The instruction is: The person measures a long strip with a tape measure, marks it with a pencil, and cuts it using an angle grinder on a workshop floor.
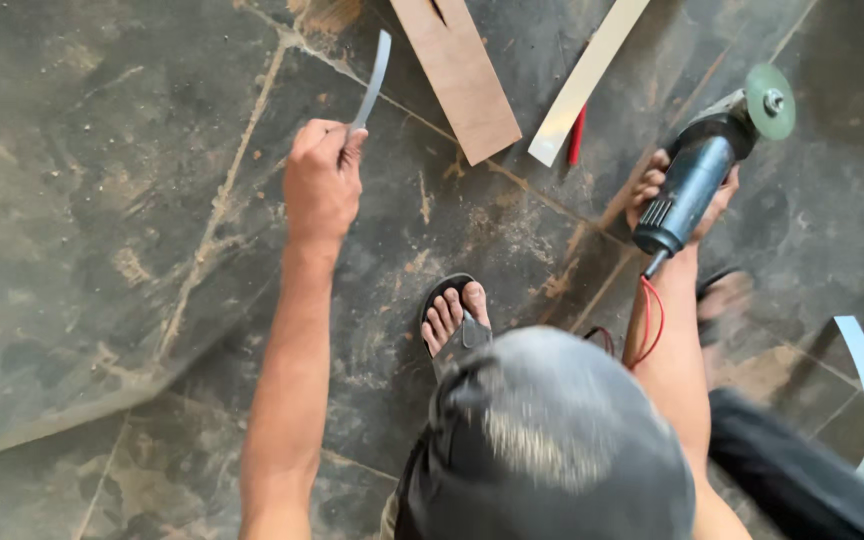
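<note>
Head view: left hand (322,180) fisted around lower end of thin grey strip (372,80), strip sticks up past thumb, slightly curved; looks light, springy, thin edges, best gripped low near end. Right hand (682,195) wrapped around body of angle grinder (704,165), fingers closed, disc (770,100) pointing away from body; looks heavy, rigid. Wooden board (457,70), pale slat (587,80) on dusty floor (102,200) ahead, sandalled foot (455,312) below.
</note>
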